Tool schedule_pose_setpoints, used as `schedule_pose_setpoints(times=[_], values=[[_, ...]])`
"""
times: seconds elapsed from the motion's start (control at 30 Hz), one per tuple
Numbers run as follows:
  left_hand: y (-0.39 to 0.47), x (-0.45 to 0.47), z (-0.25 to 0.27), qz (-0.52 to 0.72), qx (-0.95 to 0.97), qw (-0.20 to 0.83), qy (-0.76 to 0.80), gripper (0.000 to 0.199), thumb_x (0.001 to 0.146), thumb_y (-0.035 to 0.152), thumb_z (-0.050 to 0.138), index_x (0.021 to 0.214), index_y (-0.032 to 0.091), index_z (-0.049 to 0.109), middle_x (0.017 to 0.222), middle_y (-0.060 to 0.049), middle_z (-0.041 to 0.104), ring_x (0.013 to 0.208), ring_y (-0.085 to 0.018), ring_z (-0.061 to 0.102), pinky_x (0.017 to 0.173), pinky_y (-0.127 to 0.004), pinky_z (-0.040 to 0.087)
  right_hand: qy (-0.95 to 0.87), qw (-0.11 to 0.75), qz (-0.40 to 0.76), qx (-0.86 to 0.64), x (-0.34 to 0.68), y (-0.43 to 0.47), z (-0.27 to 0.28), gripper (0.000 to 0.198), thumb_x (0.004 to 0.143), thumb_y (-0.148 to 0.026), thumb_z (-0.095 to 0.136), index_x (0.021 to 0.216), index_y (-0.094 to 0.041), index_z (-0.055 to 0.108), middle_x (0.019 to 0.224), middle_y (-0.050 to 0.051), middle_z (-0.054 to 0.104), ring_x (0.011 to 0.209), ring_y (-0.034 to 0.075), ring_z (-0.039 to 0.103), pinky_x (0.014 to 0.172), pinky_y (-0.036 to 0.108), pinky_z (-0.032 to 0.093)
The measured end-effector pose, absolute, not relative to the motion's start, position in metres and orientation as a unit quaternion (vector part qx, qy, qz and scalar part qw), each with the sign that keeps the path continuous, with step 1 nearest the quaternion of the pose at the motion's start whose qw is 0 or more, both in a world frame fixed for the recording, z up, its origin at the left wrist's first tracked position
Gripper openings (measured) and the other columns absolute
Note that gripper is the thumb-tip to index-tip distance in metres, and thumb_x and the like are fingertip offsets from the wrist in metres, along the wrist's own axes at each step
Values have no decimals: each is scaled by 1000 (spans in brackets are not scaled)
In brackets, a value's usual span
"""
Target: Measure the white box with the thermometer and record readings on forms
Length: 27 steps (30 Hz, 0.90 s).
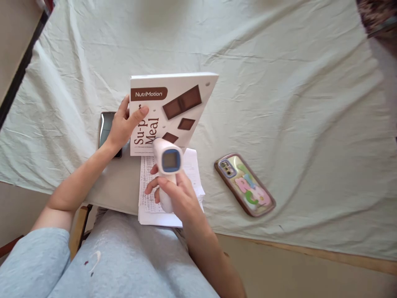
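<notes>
My left hand (pixel 125 124) grips the left edge of a white box (pixel 189 95) marked NutriMotion, thumb on its front and fingers behind. Brown chocolate pieces are printed on this box, which is held tilted up from the table. In my right hand (pixel 178 192) is a white infrared thermometer (pixel 167 145), its blue-framed screen turned towards me and its head close to the box's lower part. I cannot tell whether the two touch. Beneath the thermometer lies a stack of papers (pixel 194 174) with handwriting, partly hidden by the box and my right hand.
A phone in a decorated case (pixel 246 186) lies face down right of the papers. Another dark phone (pixel 106 124) sits partly behind my left wrist. A creased pale cloth (pixel 279 103) covers the table, whose front edge runs close to my body. A wooden chair part (pixel 79 231) shows at lower left.
</notes>
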<state>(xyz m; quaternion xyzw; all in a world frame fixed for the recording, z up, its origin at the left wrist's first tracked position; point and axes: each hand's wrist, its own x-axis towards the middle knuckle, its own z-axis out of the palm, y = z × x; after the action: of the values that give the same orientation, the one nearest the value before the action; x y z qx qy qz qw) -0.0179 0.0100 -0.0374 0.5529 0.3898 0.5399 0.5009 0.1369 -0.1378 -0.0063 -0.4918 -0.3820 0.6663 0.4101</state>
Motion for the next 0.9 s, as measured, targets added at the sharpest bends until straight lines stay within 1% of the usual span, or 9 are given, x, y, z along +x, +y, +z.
schedule_pose_setpoints(times=[0.07,0.13,0.2,0.27,0.37,0.53,0.77,0.83,0.9], values=[[9,-18,-37,536,551,508,389,44,81,54,65,110,24,52,99,-2,65,89,-16,67,75,-31,58,-398,456,605,-518,152,-141,-5,31,80,-46,59,97,-22,51,80,1,61,60,16,60,45,28,42],[9,-18,-35,531,548,514,392,46,80,56,65,111,24,52,98,-2,65,88,-16,68,75,-29,57,-421,484,481,-598,172,-142,-6,32,79,-47,59,96,-21,51,82,2,61,66,18,61,53,31,45],[9,-18,-34,528,546,513,399,47,81,57,65,111,24,51,98,-2,65,88,-16,68,75,-28,56,-448,440,332,-704,193,-141,-10,33,75,-48,60,91,-21,52,81,3,60,72,20,59,62,34,46],[8,-17,-34,528,546,509,406,50,80,59,65,112,22,51,98,-2,65,88,-16,68,75,-28,56,-472,342,241,-776,209,-137,-17,35,70,-50,61,89,-21,53,82,6,62,76,24,58,67,37,45],[8,-17,-34,527,550,504,407,56,78,62,65,112,21,49,100,-4,66,88,-17,69,74,-28,56,-497,232,206,-810,219,-133,-31,39,67,-50,58,92,-20,57,89,13,66,84,30,59,72,41,45],[12,-19,-29,531,586,447,419,57,79,63,64,115,23,45,104,-4,66,98,-19,69,78,-29,57,-534,175,154,-813,218,-130,-55,48,75,-51,52,105,-14,59,103,21,65,95,36,58,77,46,45],[58,-26,-10,557,657,320,394,69,77,73,59,126,29,39,105,-2,62,103,-21,66,87,-33,54,-566,217,81,-791,228,-135,-58,56,82,-57,52,116,-12,55,104,21,62,99,36,55,87,52,43],[70,-30,-12,556,681,297,373,73,73,77,59,126,31,39,104,-1,62,103,-21,66,88,-34,53,-573,257,57,-776,225,-138,-48,52,83,-54,53,114,-13,56,97,18,62,94,32,56,86,50,44],[79,-33,-18,550,700,284,356,77,70,80,57,127,30,39,103,-2,61,102,-21,66,88,-34,53,-589,295,79,-748,215,-140,-38,42,86,-49,53,111,-16,57,89,12,62,80,26,57,79,43,47]])
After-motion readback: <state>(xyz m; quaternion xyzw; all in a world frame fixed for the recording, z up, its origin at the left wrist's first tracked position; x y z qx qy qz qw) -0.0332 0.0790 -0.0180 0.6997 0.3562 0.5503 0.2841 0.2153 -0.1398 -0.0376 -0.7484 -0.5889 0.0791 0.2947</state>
